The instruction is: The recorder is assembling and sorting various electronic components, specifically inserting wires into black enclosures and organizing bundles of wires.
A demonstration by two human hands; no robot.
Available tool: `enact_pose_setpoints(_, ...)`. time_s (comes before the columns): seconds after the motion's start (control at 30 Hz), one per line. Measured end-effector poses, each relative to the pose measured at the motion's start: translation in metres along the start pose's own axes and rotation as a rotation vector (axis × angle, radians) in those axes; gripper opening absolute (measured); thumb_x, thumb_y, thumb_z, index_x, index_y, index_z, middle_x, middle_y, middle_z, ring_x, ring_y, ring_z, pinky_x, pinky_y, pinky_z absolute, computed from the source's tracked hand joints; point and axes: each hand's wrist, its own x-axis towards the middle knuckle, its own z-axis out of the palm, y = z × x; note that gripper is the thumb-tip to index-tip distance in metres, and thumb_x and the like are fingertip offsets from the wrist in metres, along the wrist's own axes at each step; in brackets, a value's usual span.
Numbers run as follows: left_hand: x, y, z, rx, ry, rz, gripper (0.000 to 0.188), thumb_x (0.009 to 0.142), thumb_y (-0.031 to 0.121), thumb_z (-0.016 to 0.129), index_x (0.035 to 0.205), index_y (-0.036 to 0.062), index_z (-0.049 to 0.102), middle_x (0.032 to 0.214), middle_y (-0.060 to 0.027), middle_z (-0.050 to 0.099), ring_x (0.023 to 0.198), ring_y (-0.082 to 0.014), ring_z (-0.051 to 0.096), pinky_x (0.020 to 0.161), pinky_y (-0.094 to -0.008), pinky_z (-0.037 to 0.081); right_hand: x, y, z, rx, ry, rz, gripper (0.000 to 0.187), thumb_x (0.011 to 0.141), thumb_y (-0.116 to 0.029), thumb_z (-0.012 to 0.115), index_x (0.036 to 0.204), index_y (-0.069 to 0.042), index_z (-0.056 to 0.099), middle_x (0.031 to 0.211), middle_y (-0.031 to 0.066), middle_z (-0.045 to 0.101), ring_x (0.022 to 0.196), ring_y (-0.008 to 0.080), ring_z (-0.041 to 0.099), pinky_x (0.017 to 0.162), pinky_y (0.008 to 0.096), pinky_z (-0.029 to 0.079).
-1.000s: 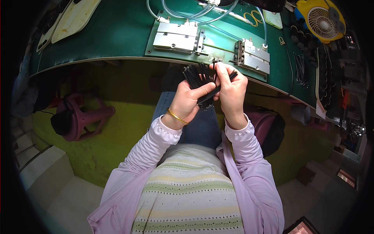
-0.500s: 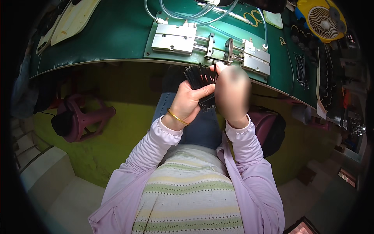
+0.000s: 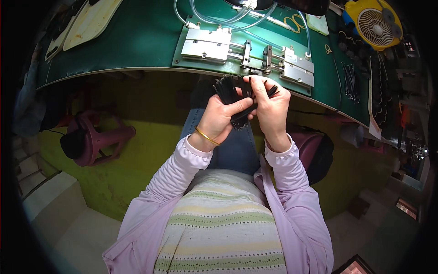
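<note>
A bundle of thin black wire-like strands fans out in my left hand, with the thumb pressed across it. Its lower ends stick out below the fingers. My right hand meets the bundle from the right, thumb and fingers closed on a few of the black strands, whose tips show beyond the index finger. Both hands are just off the front edge of the bench. Right behind them sits a pneumatic fixture with two silver cylinder blocks and small metal jaws between them.
Clear air hoses loop over the fixture on the green bench. A yellow fan stands at the back right, near more black strands. Pale trays lie at the far left. Pink stools flank me.
My right hand, blurred before near the fixture's jaws, is now slightly lower and clearly seen, with strands in its fingers. The left hand keeps its hold on the bundle.
</note>
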Motion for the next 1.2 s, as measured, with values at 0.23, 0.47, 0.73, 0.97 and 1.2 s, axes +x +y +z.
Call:
enact_pose_setpoints(0.23,0.002,-0.004,-0.001,-0.002,0.03,0.018,0.012,0.075,0.0,0.058,0.086,0.0008,0.054,0.078,-0.0062,0.058,0.062,-0.0152,0.057,0.055,-0.0254,0.048,0.005,0.006,-0.001,0.027,0.019,0.047,0.021,0.082,-0.019,0.053,0.077,0.0,0.062,0.064,0.0065,0.062,0.039,0.0034,0.046,0.03,0.016,0.032)
enact_pose_setpoints(0.47,0.003,-0.001,0.002,-0.013,0.032,0.008,0.012,0.075,-0.001,0.058,0.087,0.0002,0.055,0.078,-0.0065,0.059,0.062,-0.0153,0.058,0.056,-0.0258,0.048,0.008,0.005,-0.003,0.01,0.014,0.072,0.021,0.082,-0.018,0.053,0.075,0.0,0.062,0.061,0.0058,0.061,0.038,0.0035,0.046,0.029,0.0163,0.032)
enact_pose_setpoints(0.73,0.003,-0.002,0.004,-0.038,0.016,0.012,0.011,0.076,-0.001,0.057,0.087,-0.0001,0.055,0.079,-0.006,0.058,0.063,-0.015,0.058,0.058,-0.026,0.048,0.012,0.009,-0.007,0.027,0.011,0.08,0.022,0.081,-0.019,0.055,0.073,0.0,0.062,0.053,0.0016,0.055,0.036,0.0029,0.042,0.029,0.0166,0.03)
enact_pose_setpoints(0.97,0.0,-0.001,0.002,-0.039,0.025,0.0,0.011,0.076,-0.001,0.056,0.087,0.0002,0.055,0.08,-0.0057,0.058,0.064,-0.0145,0.057,0.057,-0.0259,0.048,0.006,0.007,-0.007,0.017,-0.029,-0.014,0.02,0.081,-0.018,0.056,0.074,0.0,0.061,0.055,0.0025,0.056,0.036,0.0029,0.042,0.03,0.0166,0.03)
enact_pose_setpoints(1.2,-0.002,0.0,0.0,0.033,0.045,0.022,0.013,0.079,0.001,0.053,0.091,0.0,0.052,0.081,-0.0056,0.056,0.065,-0.0141,0.055,0.056,-0.0263,0.046,-0.001,0.003,-0.002,0.011,-0.036,-0.08,0.018,0.082,-0.015,0.055,0.076,0.001,0.06,0.061,0.0061,0.061,0.038,0.0033,0.044,0.032,0.0165,0.033)
